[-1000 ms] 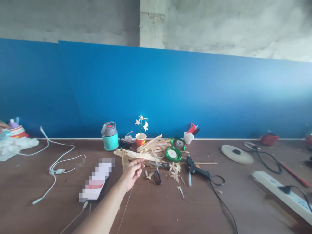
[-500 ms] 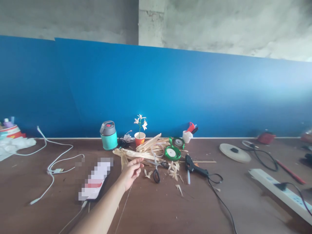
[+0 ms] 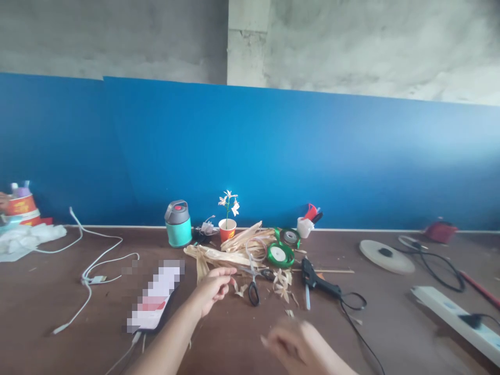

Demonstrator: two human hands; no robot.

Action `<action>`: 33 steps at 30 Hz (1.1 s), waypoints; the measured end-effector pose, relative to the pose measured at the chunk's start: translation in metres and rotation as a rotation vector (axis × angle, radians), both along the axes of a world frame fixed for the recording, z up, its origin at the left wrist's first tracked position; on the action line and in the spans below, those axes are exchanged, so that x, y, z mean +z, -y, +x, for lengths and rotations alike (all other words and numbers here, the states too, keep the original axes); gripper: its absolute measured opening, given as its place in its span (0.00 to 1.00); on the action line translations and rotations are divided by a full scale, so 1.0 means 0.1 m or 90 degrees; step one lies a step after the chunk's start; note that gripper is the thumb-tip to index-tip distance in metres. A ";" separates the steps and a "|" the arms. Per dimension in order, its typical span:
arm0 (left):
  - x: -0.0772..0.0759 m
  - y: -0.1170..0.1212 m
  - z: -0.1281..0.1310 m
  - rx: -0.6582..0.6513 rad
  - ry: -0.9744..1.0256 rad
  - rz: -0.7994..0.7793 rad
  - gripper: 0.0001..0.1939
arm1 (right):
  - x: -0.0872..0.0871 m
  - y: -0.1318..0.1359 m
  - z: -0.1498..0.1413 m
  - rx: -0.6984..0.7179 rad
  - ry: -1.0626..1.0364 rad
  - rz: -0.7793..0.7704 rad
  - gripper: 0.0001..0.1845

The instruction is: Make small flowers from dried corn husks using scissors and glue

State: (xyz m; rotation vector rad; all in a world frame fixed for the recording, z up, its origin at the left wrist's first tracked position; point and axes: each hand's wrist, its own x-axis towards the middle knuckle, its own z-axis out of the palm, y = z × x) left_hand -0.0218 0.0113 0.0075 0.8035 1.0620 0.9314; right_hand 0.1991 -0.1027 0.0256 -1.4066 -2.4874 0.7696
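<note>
My left hand is over the table, thumb and index finger pressed together; whatever may be between them is too small to make out. Just beyond it lie dried husk strips. Right of its fingertips are scissors with black handles and a small husk flower piece. My right hand is low in the picture, curled and smeared by motion, so its grip does not show. Ahead of it are pale husk flowers and a black glue gun.
Behind the husks stand a teal flask, a paper cup with a flower stem, green ribbon spools and a white pen holder. A phone and white cables lie left; a power strip and round lid right.
My right hand has come into view at the lower right. My left hand stays near the scissors, still pinched. The view has tilted up slightly, so things sit lower.
</note>
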 end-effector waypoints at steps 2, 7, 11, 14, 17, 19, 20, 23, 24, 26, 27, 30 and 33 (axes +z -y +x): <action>0.00 0.01 0.01 0.001 -0.021 -0.002 0.13 | 0.05 -0.38 -0.17 -0.069 0.024 0.120 0.16; -0.04 -0.01 -0.02 0.033 -0.068 0.017 0.11 | -0.04 -0.91 -0.46 -0.007 0.080 0.258 0.12; -0.12 -0.06 -0.05 0.036 -0.126 0.038 0.10 | -0.14 -0.97 -0.42 -0.026 -0.010 0.221 0.19; -0.20 -0.09 -0.04 0.040 -0.182 0.070 0.11 | -0.13 -0.98 -0.36 -0.042 -0.058 0.182 0.21; -0.27 -0.06 -0.02 0.050 -0.301 0.222 0.13 | -0.07 -1.02 -0.32 -0.042 -0.063 0.167 0.19; -0.31 -0.01 -0.01 0.048 -0.362 0.339 0.14 | -0.01 -1.06 -0.28 -0.077 -0.039 0.162 0.17; -0.32 0.01 -0.01 0.041 -0.377 0.376 0.15 | 0.02 -1.08 -0.26 -0.105 -0.017 0.156 0.16; -0.34 0.08 -0.01 0.010 -0.423 0.439 0.17 | 0.12 -1.10 -0.20 -0.181 0.083 0.101 0.13; -0.34 0.10 -0.01 0.004 -0.437 0.452 0.17 | 0.14 -1.09 -0.20 -0.194 0.117 0.082 0.12; -0.34 0.12 -0.01 -0.008 -0.452 0.473 0.17 | 0.17 -1.07 -0.20 -0.207 0.162 0.066 0.12; -0.34 0.13 -0.01 -0.017 -0.455 0.483 0.17 | 0.17 -1.06 -0.21 -0.207 0.173 0.068 0.12; -0.36 0.13 0.00 -0.040 -0.465 0.510 0.16 | 0.17 -1.03 -0.26 -0.183 0.174 0.081 0.14; -0.43 0.10 0.01 -0.046 -0.496 0.548 0.16 | 0.19 -0.93 -0.38 -0.039 0.075 0.112 0.16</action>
